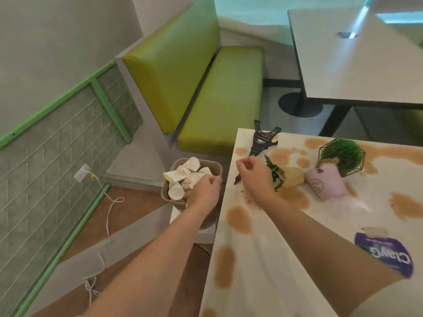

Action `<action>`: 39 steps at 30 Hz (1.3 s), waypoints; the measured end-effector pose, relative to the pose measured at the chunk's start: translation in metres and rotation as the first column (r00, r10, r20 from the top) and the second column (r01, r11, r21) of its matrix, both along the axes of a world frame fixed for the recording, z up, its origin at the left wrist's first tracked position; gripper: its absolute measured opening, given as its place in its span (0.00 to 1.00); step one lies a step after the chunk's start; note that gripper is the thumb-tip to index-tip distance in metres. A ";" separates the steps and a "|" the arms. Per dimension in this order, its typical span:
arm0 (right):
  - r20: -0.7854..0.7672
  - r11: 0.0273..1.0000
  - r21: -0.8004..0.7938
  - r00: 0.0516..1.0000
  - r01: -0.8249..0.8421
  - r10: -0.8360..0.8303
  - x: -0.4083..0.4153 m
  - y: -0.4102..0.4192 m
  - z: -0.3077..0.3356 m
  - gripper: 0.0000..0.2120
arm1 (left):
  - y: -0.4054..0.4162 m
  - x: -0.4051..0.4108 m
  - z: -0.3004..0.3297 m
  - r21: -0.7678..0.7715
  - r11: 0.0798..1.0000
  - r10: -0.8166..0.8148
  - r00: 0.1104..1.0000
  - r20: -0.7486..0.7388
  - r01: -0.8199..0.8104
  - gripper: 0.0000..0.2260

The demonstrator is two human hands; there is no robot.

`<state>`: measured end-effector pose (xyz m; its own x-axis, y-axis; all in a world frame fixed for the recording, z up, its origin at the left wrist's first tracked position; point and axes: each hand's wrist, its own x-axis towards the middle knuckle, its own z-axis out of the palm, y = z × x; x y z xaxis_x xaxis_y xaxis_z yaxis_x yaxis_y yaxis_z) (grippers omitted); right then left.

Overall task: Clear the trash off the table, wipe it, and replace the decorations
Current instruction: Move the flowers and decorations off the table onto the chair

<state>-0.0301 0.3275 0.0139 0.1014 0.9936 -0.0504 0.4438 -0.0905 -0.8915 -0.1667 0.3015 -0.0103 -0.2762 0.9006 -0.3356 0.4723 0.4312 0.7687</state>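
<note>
Stained bench (263,259) by a green booth: right hand (254,173) hovers over crumbs at its edge, fingers curled, grip contents unclear. Left hand (206,191) grips the bin (215,167) rim beside it, probably steadying it to catch sweepings. Beyond right hand, toppled decorations: tower (261,140), plant (341,154), pink pot (325,183); wipes pack (386,255) nearer the body.

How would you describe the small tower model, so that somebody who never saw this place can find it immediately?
Start at the white table covered with brown stains, and go to its far corner nearest the green bench. There lies a small Eiffel Tower model, just beyond the right hand. It is the only dark, latticed metal item; the neighbouring decorations are a yellow pot, a pink pot and a green ball plant.
</note>
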 end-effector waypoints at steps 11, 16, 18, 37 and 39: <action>0.141 0.948 -0.006 0.939 0.318 -0.314 0.169 0.005 -0.004 0.10 | 0.020 0.151 0.025 0.037 0.969 -0.242 0.970 -0.016 0.243 0.13; 0.195 0.934 -0.131 0.932 0.332 -0.304 0.226 0.005 -0.023 0.11 | 0.030 0.205 0.018 0.044 0.959 -0.281 0.959 0.036 0.279 0.11; 0.193 0.932 -0.211 0.947 0.295 -0.256 0.240 0.003 -0.031 0.16 | 0.037 0.224 0.017 0.046 0.955 -0.296 0.955 0.021 0.295 0.13; -0.109 0.908 -0.371 0.962 0.193 -0.250 0.279 -0.016 -0.048 0.22 | 0.049 0.286 -0.004 0.019 0.995 -0.099 0.985 0.141 0.098 0.22; -0.178 0.891 -0.404 0.937 0.209 -0.301 0.281 -0.019 -0.049 0.36 | 0.040 0.285 -0.006 0.030 0.994 -0.107 0.980 0.170 0.103 0.18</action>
<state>0.2513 0.3084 -0.0352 0.2886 0.8373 -0.4644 0.1473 -0.5181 -0.8425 0.1182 0.3416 -0.0165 -0.1198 0.9290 -0.3502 0.3746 0.3689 0.8506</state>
